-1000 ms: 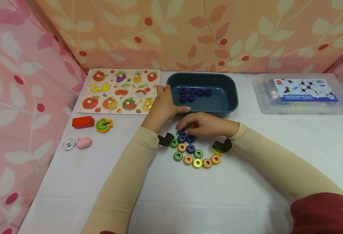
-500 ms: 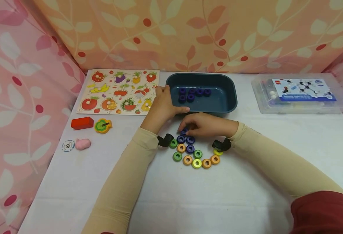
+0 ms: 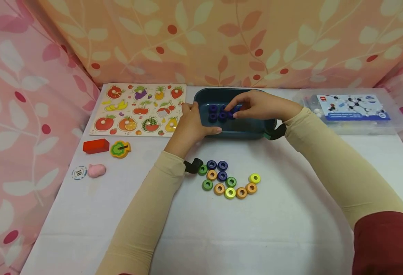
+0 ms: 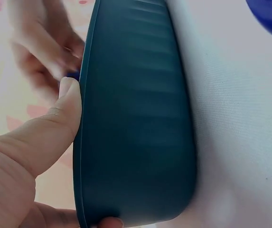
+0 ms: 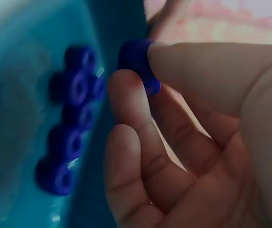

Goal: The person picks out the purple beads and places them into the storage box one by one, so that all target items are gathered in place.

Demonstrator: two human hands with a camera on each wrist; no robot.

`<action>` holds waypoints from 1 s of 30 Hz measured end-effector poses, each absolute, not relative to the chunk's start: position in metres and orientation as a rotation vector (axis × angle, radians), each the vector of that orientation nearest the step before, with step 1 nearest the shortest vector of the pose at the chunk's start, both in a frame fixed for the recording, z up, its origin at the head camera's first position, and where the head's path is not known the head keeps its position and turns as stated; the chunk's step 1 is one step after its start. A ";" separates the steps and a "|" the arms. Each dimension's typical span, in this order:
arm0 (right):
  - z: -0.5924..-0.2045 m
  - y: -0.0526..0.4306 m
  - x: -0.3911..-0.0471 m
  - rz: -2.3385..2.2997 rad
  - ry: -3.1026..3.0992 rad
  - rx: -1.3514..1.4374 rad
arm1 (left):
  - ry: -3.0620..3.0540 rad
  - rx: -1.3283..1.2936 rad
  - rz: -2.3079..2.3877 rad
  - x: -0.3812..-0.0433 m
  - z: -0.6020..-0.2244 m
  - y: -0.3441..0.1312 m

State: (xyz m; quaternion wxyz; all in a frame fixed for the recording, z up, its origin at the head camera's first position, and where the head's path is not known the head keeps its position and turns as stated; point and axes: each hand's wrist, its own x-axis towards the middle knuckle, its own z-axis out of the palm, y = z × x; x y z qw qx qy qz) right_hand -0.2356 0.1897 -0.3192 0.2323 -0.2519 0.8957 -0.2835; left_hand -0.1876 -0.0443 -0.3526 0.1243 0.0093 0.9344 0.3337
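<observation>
My left hand [image 3: 191,126] grips the left end of a dark teal plastic bin [image 3: 237,135], thumb along its near rim. In the left wrist view, fingertips show at the bin's end. Over the inside of the bin, my right hand [image 3: 266,105] pinches a dark blue ring bead [image 5: 135,57] between thumb and fingers, clearest in the right wrist view. Several more blue ring beads [image 5: 65,141] lie clustered in the bin; the right fingers partly cover them in the head view. On the table stand more ring beads: blue [image 3: 222,165], green [image 3: 207,185], orange [image 3: 241,193] and yellow [image 3: 230,193].
A fruit puzzle board [image 3: 141,110] lies left of the bin, a clear plastic model-kit case [image 3: 352,112] to its right. At left are a red block [image 3: 96,146], a tree piece [image 3: 120,149], a pink pig-like figure [image 3: 96,170] and a poker chip [image 3: 79,173].
My right hand has taken a blue ring bead from the top of the table group and carried it up and rightward into the bin. The left hand stays on the bin.
</observation>
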 end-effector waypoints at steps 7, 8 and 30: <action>-0.350 0.194 -0.266 -0.706 2.441 -0.586 | 2.700 0.011 0.983 -0.188 -0.357 -0.042; -0.352 0.194 -0.269 -0.699 2.438 -0.590 | 2.706 0.010 0.976 -0.188 -0.357 -0.043; -0.327 0.173 -0.165 -0.932 2.339 -0.833 | 2.723 0.027 0.978 -0.190 -0.356 -0.045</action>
